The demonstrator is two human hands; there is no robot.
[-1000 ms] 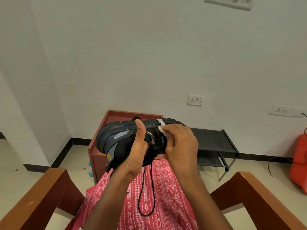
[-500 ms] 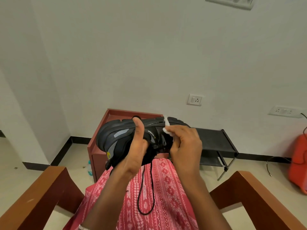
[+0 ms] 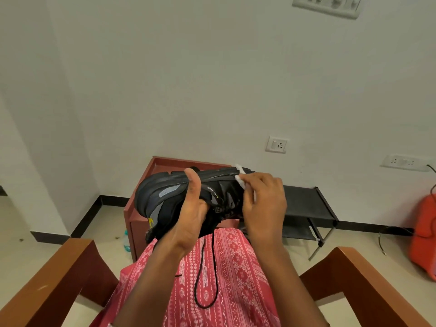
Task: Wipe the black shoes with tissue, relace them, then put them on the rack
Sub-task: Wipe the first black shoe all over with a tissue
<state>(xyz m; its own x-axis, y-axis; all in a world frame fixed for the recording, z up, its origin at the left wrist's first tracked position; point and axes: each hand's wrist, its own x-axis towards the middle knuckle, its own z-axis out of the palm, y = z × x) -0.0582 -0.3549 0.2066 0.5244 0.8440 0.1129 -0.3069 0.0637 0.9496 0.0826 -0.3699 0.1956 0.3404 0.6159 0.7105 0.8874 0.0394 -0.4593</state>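
Observation:
A black shoe [image 3: 165, 194] with grey panels lies on its side above my lap, sole edge up. My left hand [image 3: 191, 215] grips it around the middle, thumb up over the side. My right hand [image 3: 264, 204] pinches a white tissue [image 3: 240, 177] against the shoe near the sole at its right end. A black lace [image 3: 207, 279] hangs from the shoe in a loop over my red patterned clothing. The black shoe rack [image 3: 306, 204] stands by the wall behind my right hand.
A reddish-brown low cabinet [image 3: 141, 204] stands behind the shoe, with a small bottle [image 3: 126, 241] on the floor beside it. Wooden chair arms [image 3: 54, 274] flank my lap on both sides. An orange object [image 3: 424, 234] and a cable lie at the far right.
My right hand with the tissue has slid a little to the right along the shoe's upper edge. My left hand keeps the same grip on the shoe.

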